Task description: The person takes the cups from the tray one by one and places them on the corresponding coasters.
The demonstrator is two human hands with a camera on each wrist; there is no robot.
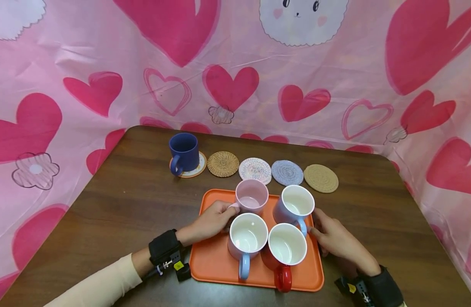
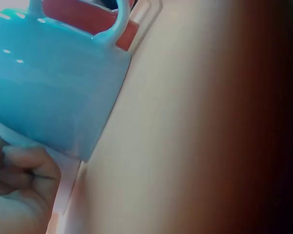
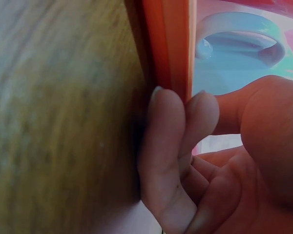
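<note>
My left hand (image 1: pixel 212 219) pinches the handle of a pink mug (image 1: pixel 254 204) at the back of the orange tray (image 1: pixel 214 270). In the left wrist view its curled fingers (image 2: pixel 31 165) lie beside a light blue mug (image 2: pixel 53 83), the front-left one on the tray. My right hand (image 1: pixel 336 236) grips the tray's right edge, its fingers curled at the rim in the right wrist view. Close by that hand stands a lavender-blue mug (image 1: pixel 283 211) with a light blue handle. A red mug (image 1: pixel 271 260) with a white inside stands at the tray's front right.
Behind the tray, a row of round coasters crosses the brown table (image 1: pixel 143 204): woven brown (image 1: pixel 223 164), speckled white (image 1: pixel 255 169), grey-blue (image 1: pixel 287 172) and tan (image 1: pixel 321 178). A dark blue mug (image 1: pixel 187 153) stands on the leftmost coaster (image 1: pixel 198 169). A pink heart-patterned cloth (image 1: pixel 235 51) hangs behind.
</note>
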